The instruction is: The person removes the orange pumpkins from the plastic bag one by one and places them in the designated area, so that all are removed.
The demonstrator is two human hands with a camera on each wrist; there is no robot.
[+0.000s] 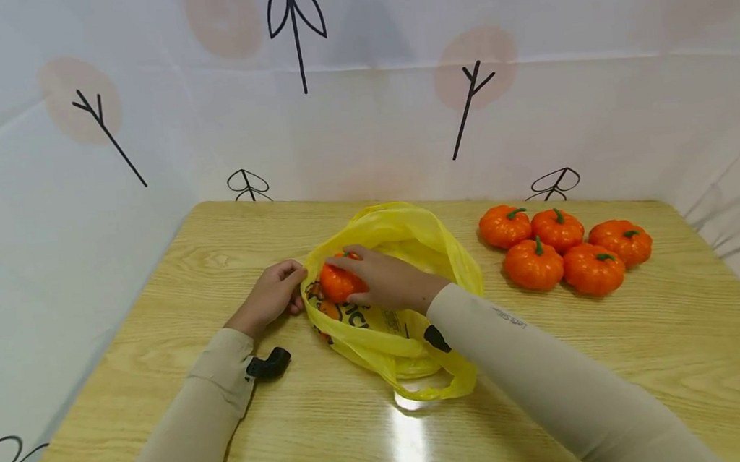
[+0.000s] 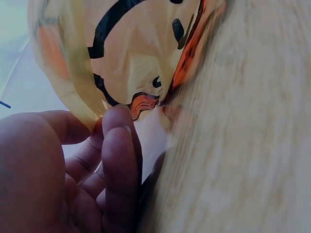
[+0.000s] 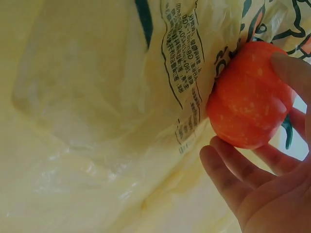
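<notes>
A yellow plastic bag (image 1: 408,221) lies with its mouth spread wide on the table, printed with black lettering and orange cartoon shapes. My left hand (image 1: 272,297) pinches the left edge of the bag between thumb and fingertips; the left wrist view shows the bag film (image 2: 131,53) caught there. Inside the mouth, my right hand (image 1: 389,276) grips a small orange toy pumpkin (image 1: 340,283) with a green stem. In the right wrist view, thumb and fingers curl round the pumpkin (image 3: 252,94), which is close against the printed bag wall.
Several more orange pumpkins (image 1: 532,264) stand in a cluster on the wooden table (image 1: 615,357), right of the bag. A white curtain (image 1: 368,129) with plant drawings hangs behind the table's back edge. A black device (image 1: 269,364) sits at the left wrist.
</notes>
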